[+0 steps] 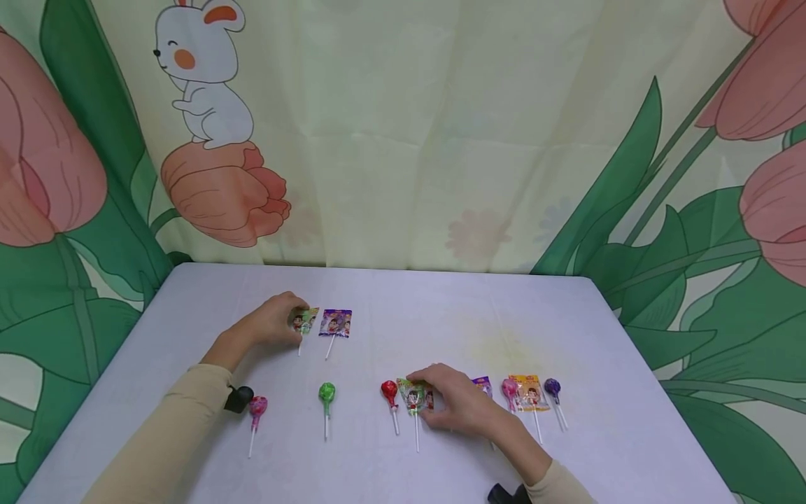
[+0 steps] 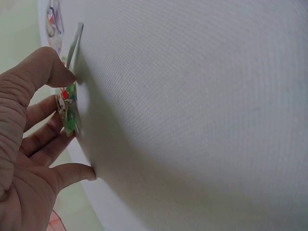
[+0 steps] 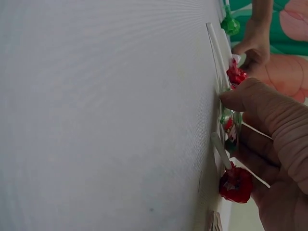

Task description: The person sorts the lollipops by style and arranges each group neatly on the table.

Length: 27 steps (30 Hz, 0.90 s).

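At the back left of the table, my left hand (image 1: 272,323) pinches a lollipop in a flat green wrapper (image 1: 303,320) between thumb and fingers. Its white stick points toward me; the left wrist view shows the green wrapper (image 2: 70,108) low against the cloth. Just right of it lies a purple-wrapped lollipop (image 1: 336,323). Near the middle front, my right hand (image 1: 462,402) pinches another flat green-wrapped lollipop (image 1: 412,396). A round red lollipop (image 1: 390,393) lies to its left. Beneath the right hand sits a further red lollipop (image 3: 236,185), mostly hidden in the head view.
A pink lollipop (image 1: 257,406) and a round green one (image 1: 326,393) lie at the front left. Right of my right hand are a partly covered purple wrapper (image 1: 483,386), a pink lollipop (image 1: 509,392), an orange-wrapped one (image 1: 529,393) and a round purple one (image 1: 553,388). A printed curtain hangs behind.
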Available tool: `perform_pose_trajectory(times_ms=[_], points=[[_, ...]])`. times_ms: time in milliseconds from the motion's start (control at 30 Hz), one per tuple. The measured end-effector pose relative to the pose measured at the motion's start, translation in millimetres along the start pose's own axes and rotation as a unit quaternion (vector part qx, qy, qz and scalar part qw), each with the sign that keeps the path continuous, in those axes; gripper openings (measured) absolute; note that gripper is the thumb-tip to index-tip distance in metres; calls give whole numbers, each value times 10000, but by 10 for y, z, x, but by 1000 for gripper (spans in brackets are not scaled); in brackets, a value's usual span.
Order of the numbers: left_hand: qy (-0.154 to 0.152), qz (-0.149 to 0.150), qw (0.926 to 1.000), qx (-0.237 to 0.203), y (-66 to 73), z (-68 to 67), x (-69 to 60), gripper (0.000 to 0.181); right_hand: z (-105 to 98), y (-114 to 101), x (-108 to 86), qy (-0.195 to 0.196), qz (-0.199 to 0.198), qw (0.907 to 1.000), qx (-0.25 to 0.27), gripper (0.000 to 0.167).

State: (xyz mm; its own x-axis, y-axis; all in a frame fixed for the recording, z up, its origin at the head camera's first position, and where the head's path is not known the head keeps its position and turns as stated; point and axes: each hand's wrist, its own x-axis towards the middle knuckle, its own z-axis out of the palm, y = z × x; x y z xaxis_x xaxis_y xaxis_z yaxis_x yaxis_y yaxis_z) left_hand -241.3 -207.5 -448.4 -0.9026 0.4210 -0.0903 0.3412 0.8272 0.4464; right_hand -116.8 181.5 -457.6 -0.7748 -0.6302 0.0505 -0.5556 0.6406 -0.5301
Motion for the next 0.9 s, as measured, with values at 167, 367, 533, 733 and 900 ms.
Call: perform_pose_trajectory(times_ms=[167,367,533,733,900], points=[[-9,-29,10000,6,-8,-1,-7,62,1,16,32,58,-172,9998,-80,43],[40,76,10000,25,-27,8,3,61,-21,20,61,42,-195,9998,36,43],[59,105,9999,12,-32,9,0,61,-31,49,87,81,-258,9995,129,40],[42,29,10000,-26,-8,2,-19,61,-32,86,106,26,-231,9993,291,39],[21,1,10000,-18,-3,1,-19,62,-49,84,129,20,-234,9992,337,38]])
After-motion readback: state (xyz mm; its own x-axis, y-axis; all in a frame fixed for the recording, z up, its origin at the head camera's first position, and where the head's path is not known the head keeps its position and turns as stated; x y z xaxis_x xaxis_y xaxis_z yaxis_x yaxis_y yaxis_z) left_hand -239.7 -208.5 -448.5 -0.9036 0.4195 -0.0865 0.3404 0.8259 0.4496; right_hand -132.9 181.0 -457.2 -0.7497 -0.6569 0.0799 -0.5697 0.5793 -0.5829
